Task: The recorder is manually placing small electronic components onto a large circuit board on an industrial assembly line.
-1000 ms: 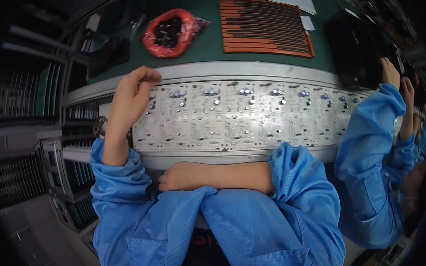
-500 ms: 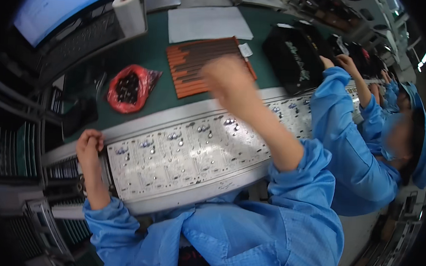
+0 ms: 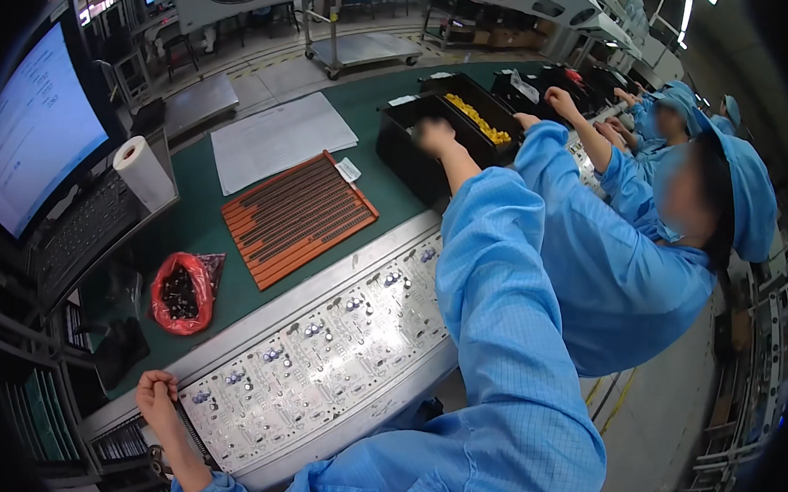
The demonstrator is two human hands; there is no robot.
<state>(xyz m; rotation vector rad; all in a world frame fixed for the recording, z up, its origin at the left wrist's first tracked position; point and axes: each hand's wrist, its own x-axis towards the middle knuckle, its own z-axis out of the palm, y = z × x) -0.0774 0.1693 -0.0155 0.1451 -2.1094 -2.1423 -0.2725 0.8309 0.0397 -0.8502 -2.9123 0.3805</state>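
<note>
My left hand (image 3: 157, 396) is at the left end of the metal rail, beside the corner of a pale circuit-board panel (image 3: 314, 372). Its fingers are curled in, and I cannot see whether anything is between them. My right arm stretches far out over the bench. At its end my right hand (image 3: 435, 138) is at a black bin (image 3: 398, 147), over its opening. Motion smears its fingers, so their grip does not show. Small round components stand in groups along the panel, which lies flat in the rail.
An orange rack (image 3: 301, 218) with dark strips, white sheets (image 3: 283, 140) and a red bag (image 3: 183, 294) of small dark parts lie on the green mat. Yellow parts (image 3: 478, 118) fill a neighbouring bin. A co-worker (image 3: 610, 259) in blue sits close on the right. A paper roll (image 3: 144, 175) stands left.
My right hand has moved from above the orange rack, forward and right, to the black bin. The view has tilted up and turned right. My left hand stays by the panel's end.
</note>
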